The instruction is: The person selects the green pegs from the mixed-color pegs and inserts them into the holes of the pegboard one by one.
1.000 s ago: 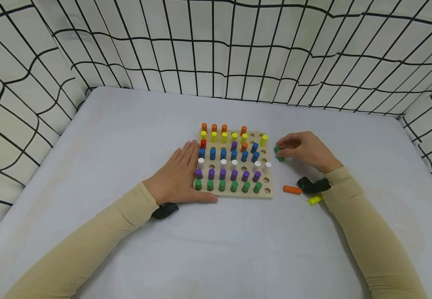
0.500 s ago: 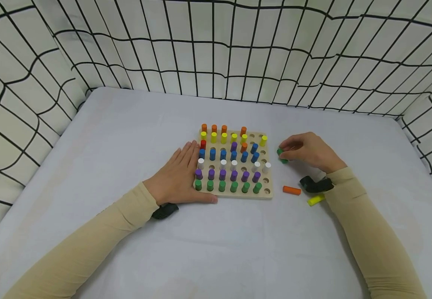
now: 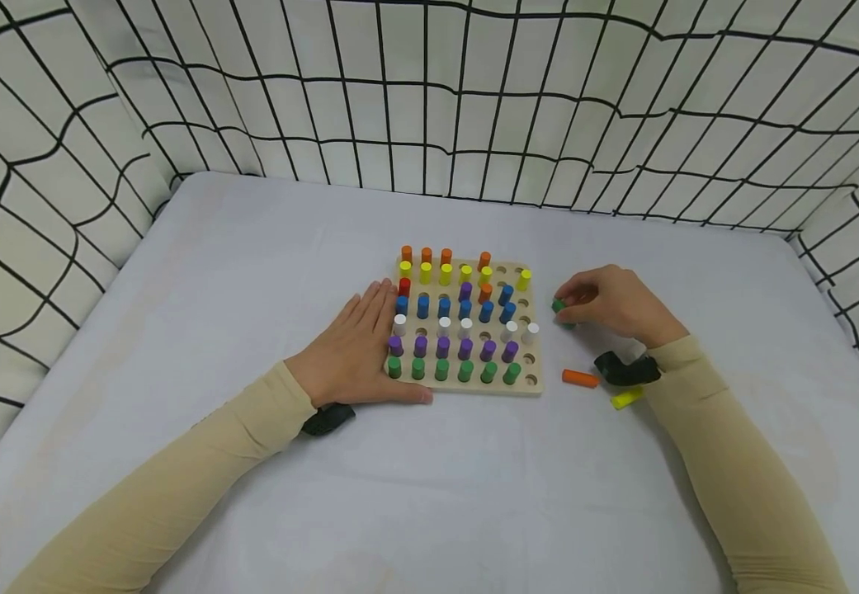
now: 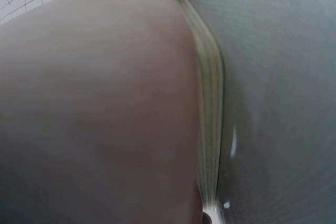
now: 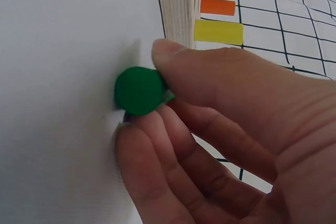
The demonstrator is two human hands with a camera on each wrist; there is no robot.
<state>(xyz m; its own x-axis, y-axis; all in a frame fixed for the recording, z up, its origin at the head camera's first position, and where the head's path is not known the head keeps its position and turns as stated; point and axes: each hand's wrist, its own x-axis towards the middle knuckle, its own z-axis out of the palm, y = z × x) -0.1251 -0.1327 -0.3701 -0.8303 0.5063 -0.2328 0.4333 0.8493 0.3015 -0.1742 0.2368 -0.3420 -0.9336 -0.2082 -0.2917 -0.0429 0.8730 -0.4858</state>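
A wooden pegboard (image 3: 537, 363) stands mid-table, with rows of coloured pegs upright in its holes. My left hand (image 3: 355, 351) lies flat with straight fingers along the board's left side, its thumb stretched at the front edge. The left wrist view is mostly filled by that hand, beside the board's layered edge (image 4: 210, 103). To the right of the board, my right hand (image 3: 615, 304) pinches a green peg (image 3: 559, 305) between thumb and fingers, low over the white cloth. One round end of the green peg (image 5: 137, 91) faces the right wrist camera; its rest is largely hidden by the fingers.
An orange peg (image 3: 581, 378) and a yellow peg (image 3: 627, 398) lie on the cloth near the right wrist, by its black strapped device (image 3: 625, 369). Another black device (image 3: 328, 419) sits under the left wrist. Black wire grid panels (image 3: 444, 115) border the table.
My right hand has shifted slightly rightward, away from the board, with the green peg, whose angle has changed a little. The left hand and the board stay put.
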